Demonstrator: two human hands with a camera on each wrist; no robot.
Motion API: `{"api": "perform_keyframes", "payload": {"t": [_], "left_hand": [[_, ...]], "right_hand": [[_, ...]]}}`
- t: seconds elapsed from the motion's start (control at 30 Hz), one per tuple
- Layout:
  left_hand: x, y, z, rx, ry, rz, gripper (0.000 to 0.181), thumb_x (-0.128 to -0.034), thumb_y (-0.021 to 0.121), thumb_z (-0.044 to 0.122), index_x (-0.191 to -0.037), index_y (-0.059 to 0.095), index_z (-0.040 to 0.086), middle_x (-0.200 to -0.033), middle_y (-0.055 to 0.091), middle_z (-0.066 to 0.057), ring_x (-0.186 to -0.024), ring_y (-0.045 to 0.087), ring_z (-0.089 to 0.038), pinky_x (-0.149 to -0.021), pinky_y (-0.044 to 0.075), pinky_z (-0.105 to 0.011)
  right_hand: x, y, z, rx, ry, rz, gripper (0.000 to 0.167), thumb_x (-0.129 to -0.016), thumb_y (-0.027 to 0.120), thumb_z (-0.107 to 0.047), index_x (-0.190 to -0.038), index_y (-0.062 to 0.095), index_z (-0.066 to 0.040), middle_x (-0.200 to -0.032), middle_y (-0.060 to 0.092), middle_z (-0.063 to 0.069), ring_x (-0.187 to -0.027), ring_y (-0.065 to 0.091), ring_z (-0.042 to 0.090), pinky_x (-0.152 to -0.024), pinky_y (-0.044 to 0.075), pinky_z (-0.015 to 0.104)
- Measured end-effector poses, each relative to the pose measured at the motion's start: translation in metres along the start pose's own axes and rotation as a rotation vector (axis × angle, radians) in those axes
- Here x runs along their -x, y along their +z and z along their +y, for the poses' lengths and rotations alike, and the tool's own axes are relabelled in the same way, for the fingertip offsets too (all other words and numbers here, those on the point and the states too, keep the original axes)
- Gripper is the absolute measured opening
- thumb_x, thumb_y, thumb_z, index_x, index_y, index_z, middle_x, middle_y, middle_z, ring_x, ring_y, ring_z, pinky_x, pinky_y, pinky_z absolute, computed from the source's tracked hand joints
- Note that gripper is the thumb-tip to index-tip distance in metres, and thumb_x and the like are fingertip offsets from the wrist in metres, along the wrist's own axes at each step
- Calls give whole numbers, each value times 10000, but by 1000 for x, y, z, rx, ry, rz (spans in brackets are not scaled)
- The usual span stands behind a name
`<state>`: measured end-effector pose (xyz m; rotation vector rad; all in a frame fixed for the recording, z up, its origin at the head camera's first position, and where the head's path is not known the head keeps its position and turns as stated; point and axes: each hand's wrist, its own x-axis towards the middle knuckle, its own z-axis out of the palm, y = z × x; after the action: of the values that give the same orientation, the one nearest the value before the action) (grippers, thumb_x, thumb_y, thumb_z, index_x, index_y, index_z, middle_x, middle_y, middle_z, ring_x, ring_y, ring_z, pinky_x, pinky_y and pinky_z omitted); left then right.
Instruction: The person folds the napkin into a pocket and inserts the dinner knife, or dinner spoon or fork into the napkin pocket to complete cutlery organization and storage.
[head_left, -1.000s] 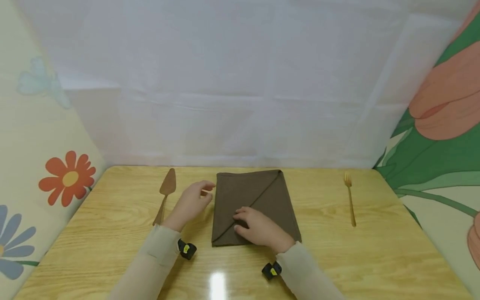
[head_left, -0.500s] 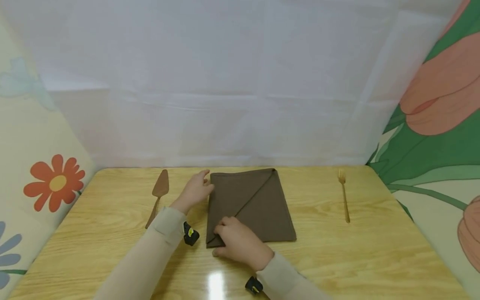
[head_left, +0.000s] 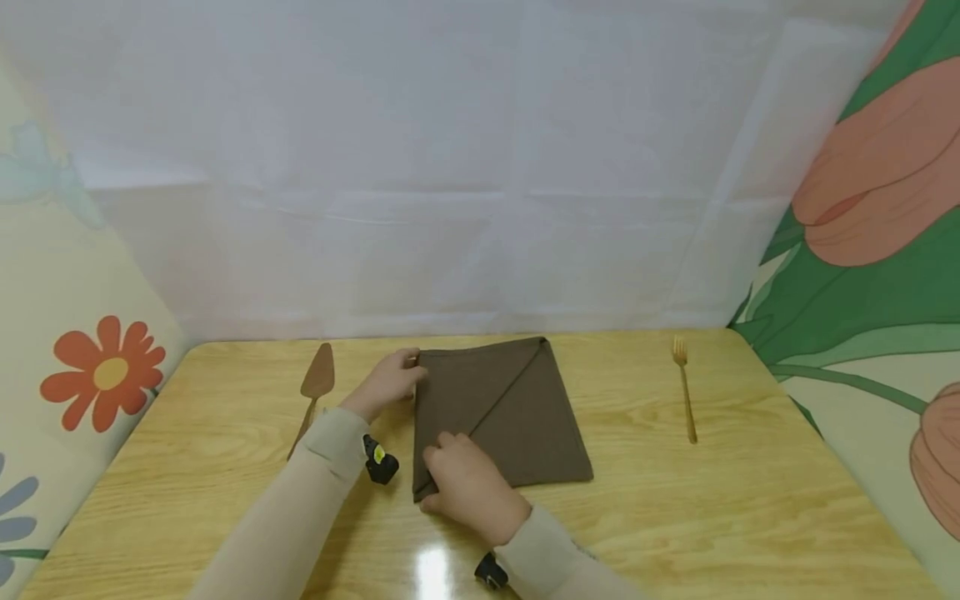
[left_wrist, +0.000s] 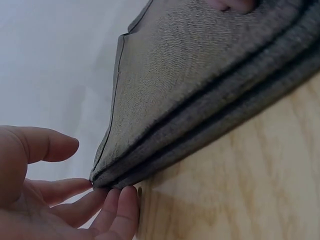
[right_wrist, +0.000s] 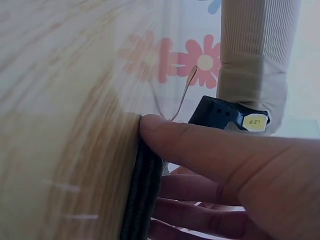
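A folded brown cloth napkin (head_left: 517, 433) lies flat on the wooden table, a diagonal fold line running across its top. My left hand (head_left: 386, 383) is at its far left corner. In the left wrist view, the left fingers (left_wrist: 127, 210) touch the layered corner of the cloth while the thumb stays apart above it. At the near left corner, my right hand (head_left: 472, 483) grips the napkin's edge. The right wrist view shows the right thumb (right_wrist: 157, 127) against the stacked layers, with the other fingers on the upper side, their tips partly hidden.
A cake server (head_left: 318, 372) lies to the left of the napkin, its handle partly behind the left arm. Off to the right is a gold fork (head_left: 685, 392). A white sheet (head_left: 450, 167) hangs along the table's (head_left: 750, 517) back edge, with flower-printed panels at both sides.
The right hand has moved left and nearer, from the napkin's middle to its near left corner. The left hand has come up to the far left corner. The view has shifted slightly.
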<state>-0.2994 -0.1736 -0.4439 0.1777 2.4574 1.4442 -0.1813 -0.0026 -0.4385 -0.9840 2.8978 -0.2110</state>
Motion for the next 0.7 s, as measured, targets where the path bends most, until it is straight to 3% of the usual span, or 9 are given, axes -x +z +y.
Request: {"api": "perform_keyframes", "payload": {"t": [0.1, 0.17, 0.23, 0.3, 0.4, 0.53, 0.7], "left_hand": [[-2, 0, -1, 44, -15, 19, 623, -1055, 433, 131, -1577, 171, -85, -1554, 290, -365, -1011, 596, -348, -962, 510, -455], [-3, 0, -2, 83, -16, 26, 630, -1054, 432, 118, -1581, 153, -83, -1557, 281, -365, -1167, 576, -405, -1015, 493, -478], [-4, -1, -2, 119, -17, 32, 637, -1057, 436, 109, -1582, 132, -85, -1564, 265, -363, -1337, 470, -446, -1062, 463, -501], [-4, -3, -3, 146, -21, 38, 643, -1060, 449, 108, -1577, 126, -98, -1566, 265, -361, -1379, 421, -465, -1077, 447, -506], [-5, -4, -5, 166, -19, 44, 624, -1066, 477, 117, -1557, 176, -126, -1563, 285, -353, -1392, 408, -461, -1088, 440, -497], [-5, -3, -6, 175, -13, 53, 548, -1059, 529, 143, -1494, 352, -141, -1501, 409, -329, -1365, 458, -432, -1066, 467, -469], [-5, -2, -3, 185, -41, 91, 496, -1037, 582, 140, -1435, 461, -130, -1402, 523, -314, -1256, 576, -403, -978, 538, -425]], "right_hand": [[0, 2, 0, 7, -1, 4, 441, -770, 895, -397, -1030, 725, -84, -918, 605, 6, -852, 579, 143, -813, 499, 257], [-1, 3, -1, 22, -6, 10, 438, -771, 894, -400, -1023, 728, -84, -912, 608, 5, -848, 582, 139, -813, 497, 257], [-1, 3, -1, 41, -9, 17, 435, -772, 892, -404, -1020, 731, -85, -911, 614, 3, -848, 587, 135, -820, 497, 257], [-1, 3, -2, 55, -10, 21, 423, -776, 889, -405, -1009, 733, -89, -910, 617, 3, -848, 591, 134, -814, 501, 257], [-1, 3, -3, 70, -4, 27, 406, -784, 884, -403, -999, 736, -92, -915, 623, 8, -849, 598, 138, -789, 514, 256], [1, 3, -4, 70, 12, 45, 365, -788, 878, -372, -966, 731, -90, -914, 619, 18, -846, 593, 154, -715, 526, 260], [3, 5, -7, 73, 7, 94, 284, -779, 855, -309, -896, 705, -98, -885, 599, 28, -832, 581, 171, -635, 521, 276]]}}
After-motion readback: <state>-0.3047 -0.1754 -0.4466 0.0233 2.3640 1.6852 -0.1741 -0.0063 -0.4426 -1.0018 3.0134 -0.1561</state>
